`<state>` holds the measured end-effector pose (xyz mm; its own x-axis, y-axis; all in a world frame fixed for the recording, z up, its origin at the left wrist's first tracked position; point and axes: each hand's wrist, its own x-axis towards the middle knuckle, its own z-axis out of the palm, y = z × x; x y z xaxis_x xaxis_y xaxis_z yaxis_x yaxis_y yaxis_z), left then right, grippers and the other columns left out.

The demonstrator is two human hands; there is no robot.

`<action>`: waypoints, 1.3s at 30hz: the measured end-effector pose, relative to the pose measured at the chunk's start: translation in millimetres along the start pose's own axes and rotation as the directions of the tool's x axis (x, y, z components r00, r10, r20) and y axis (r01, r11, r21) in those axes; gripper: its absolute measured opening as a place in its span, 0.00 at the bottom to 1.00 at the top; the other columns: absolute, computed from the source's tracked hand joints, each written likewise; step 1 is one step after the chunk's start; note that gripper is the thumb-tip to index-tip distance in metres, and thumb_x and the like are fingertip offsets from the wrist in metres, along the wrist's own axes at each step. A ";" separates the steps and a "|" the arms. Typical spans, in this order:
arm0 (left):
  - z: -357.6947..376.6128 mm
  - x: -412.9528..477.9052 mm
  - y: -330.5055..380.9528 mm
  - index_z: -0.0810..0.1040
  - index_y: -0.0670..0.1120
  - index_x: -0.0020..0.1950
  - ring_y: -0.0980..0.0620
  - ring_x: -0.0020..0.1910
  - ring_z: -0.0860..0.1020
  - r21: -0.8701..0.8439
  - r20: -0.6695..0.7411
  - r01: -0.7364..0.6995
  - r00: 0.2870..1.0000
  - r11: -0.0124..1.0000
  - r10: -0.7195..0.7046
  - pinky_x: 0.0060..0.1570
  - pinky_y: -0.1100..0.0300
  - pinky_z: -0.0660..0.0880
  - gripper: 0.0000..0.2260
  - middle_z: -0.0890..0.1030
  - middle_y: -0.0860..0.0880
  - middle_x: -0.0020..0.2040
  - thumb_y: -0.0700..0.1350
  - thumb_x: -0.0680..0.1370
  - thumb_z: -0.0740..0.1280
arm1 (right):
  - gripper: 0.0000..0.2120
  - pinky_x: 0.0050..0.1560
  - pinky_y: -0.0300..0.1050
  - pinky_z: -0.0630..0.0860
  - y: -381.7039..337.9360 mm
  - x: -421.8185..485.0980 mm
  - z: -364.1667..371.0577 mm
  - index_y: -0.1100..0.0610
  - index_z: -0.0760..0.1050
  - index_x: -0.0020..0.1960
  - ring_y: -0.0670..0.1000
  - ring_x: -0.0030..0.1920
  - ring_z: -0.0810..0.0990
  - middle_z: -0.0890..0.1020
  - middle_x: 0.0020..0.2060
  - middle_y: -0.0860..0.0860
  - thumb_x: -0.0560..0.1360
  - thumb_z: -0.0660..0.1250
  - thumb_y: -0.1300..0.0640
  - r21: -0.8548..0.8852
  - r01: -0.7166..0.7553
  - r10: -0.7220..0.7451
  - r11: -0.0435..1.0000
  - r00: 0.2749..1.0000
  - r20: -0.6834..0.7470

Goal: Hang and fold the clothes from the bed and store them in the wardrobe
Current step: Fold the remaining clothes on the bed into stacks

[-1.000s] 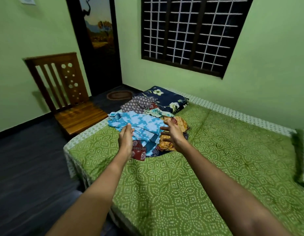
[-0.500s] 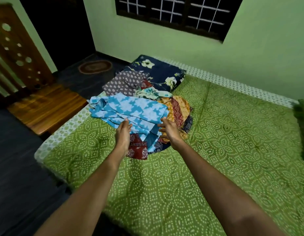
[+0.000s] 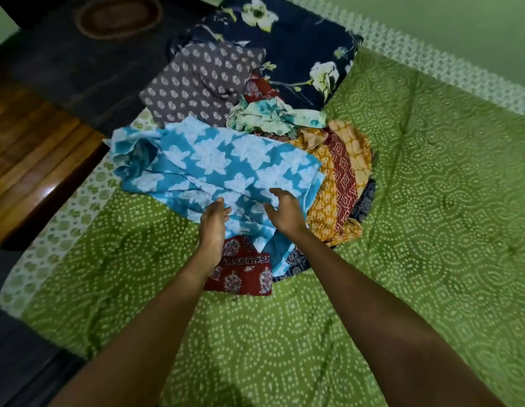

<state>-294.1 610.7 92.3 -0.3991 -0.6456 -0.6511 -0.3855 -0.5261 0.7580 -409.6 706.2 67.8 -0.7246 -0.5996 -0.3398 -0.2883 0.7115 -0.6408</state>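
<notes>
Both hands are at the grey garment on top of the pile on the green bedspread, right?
No. The head view shows the left hand and right hand at the blue-and-white garment, which tops the pile on the green bedspread; the grey garment lies behind it.

Left hand [image 3: 213, 223] edge-on, thumb up; right hand [image 3: 285, 212] palm down; both relaxed, outstretched.

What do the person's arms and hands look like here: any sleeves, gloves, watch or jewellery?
Both are bare. The left hand and right hand wear no gloves, and no ring shows on the fingers in view. The left forearm and right forearm carry no sleeve, watch or bracelet down to the picture's bottom edge; any sleeve would start out of view.
</notes>
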 end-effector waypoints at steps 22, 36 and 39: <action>2.6 6.4 6.1 0.71 0.45 0.60 0.49 0.53 0.74 -0.017 0.019 -0.051 0.999 0.999 0.051 0.53 0.57 0.68 0.11 0.77 0.45 0.55 0.48 0.82 0.56 | 0.24 0.26 0.44 0.74 -37.9 -0.6 -5.1 0.64 0.77 0.50 0.59 0.37 0.80 0.80 0.40 0.59 0.56 0.73 0.74 -0.513 0.390 -0.560 0.764 0.797 -0.227; -40.4 -199.1 38.2 0.67 0.42 0.70 0.45 0.66 0.70 -0.444 0.168 -0.041 0.977 0.895 0.129 0.67 0.52 0.67 0.23 0.71 0.43 0.68 0.52 0.79 0.62 | 0.20 0.27 0.42 0.70 -102.0 -244.4 -83.6 0.64 0.73 0.53 0.56 0.35 0.80 0.81 0.43 0.58 0.64 0.76 0.64 -0.486 0.449 -0.633 0.750 0.700 -0.330; -47.2 -259.7 36.1 0.66 0.40 0.69 0.44 0.65 0.70 -0.698 0.218 0.070 0.969 0.712 0.118 0.66 0.52 0.67 0.23 0.71 0.41 0.62 0.51 0.79 0.62 | 0.14 0.32 0.43 0.64 -94.7 -317.1 -104.0 0.64 0.73 0.57 0.58 0.40 0.80 0.80 0.50 0.59 0.74 0.67 0.60 -0.488 0.409 -0.615 0.771 0.676 -0.405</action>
<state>-165.0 733.3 290.7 -0.6136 -0.5670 -0.5496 0.2784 -0.8066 0.5214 -217.6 867.1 307.8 -0.5662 -0.6951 0.4431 -0.8242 0.4818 -0.2975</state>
